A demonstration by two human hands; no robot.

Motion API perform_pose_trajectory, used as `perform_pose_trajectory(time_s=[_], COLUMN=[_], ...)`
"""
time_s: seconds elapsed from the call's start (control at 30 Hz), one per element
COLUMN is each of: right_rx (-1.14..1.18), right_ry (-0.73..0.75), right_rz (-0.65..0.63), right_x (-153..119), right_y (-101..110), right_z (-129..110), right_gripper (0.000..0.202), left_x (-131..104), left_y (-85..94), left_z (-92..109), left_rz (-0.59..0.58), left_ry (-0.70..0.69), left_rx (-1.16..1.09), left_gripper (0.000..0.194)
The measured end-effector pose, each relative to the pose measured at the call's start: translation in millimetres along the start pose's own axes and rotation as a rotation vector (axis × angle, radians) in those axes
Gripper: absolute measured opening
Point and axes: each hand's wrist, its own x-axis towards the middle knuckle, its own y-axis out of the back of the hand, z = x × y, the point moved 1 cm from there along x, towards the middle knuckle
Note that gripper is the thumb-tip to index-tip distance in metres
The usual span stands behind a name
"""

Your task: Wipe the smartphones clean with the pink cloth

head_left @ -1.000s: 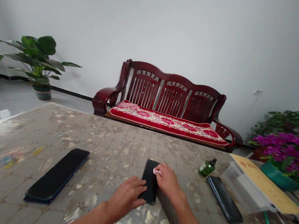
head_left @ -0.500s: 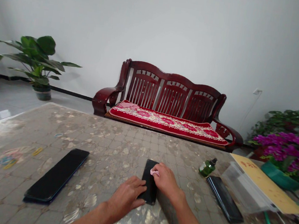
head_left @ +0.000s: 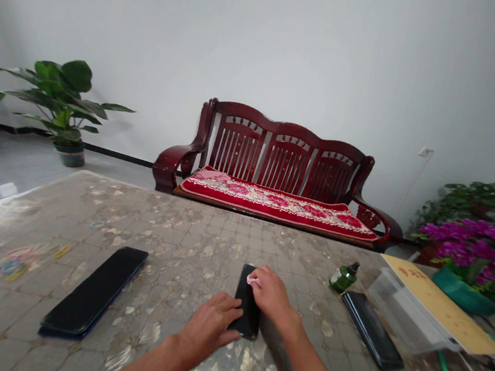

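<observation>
Black and shiny, a flat phone (head_left: 250, 317) lies on the worktop (head_left: 196, 233), right between the two hands. The left hand (head_left: 212, 319) rests on its left side with the thumb and fingers apart, so part of that edge is hidden. The right hand (head_left: 271, 294) is over the top right part, its fingers pinched shut on a small pink cloth (head_left: 254, 281). Only a bit of the cloth peeks out; the rest is tucked inside, and I cannot tell how big it is. Both arms are cut off at the bottom.

Well off to the left is a long black slab (head_left: 94, 293) with a blue edge under it. Past it, some colored bands (head_left: 14, 265) look too blurry to count. On the right, a dark case (head_left: 371, 331) sits near a green bottle (head_left: 343, 277). A yellow board (head_left: 440, 305) hides most of the top of a clear box (head_left: 403, 313).
</observation>
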Motion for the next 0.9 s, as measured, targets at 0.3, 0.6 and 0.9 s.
perform_pose_trajectory(time_s=[0.3,0.6,0.9], right_rx=[0.047,-0.003,0.014], right_ry=[0.068,-0.001,0.057], right_rz=[-0.105,0.012,-0.087], right_x=[-7.4,4.1,-9.6], right_y=[-2.0,-9.3,-4.1], right_z=[-1.9,-2.8,-5.1], right_gripper=[0.02,0.021,0.022], left_x=[1.8,0.5,0.9], left_y=[2.6,-2.6,-0.5], left_z=[1.1,-3.0,0.3], left_rz=[-0.017,-0.011,-0.031], left_ry=[0.009,0.005,0.027], left_rx=[-0.022,-0.019,-0.043], left_gripper=[0.037,0.04,0.038])
